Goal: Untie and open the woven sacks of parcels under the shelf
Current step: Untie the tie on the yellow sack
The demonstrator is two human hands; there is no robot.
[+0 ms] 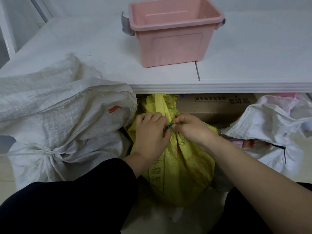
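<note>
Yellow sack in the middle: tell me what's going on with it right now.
A person works at the gathered neck of the yellow woven sack, half under the white shelf. The left hand and right hand both pinch the green tie there; the neck is not yet open. A knotted white sack lies to its left; the white sack on the right looks already open. A pink bin sits on the shelf.
</note>
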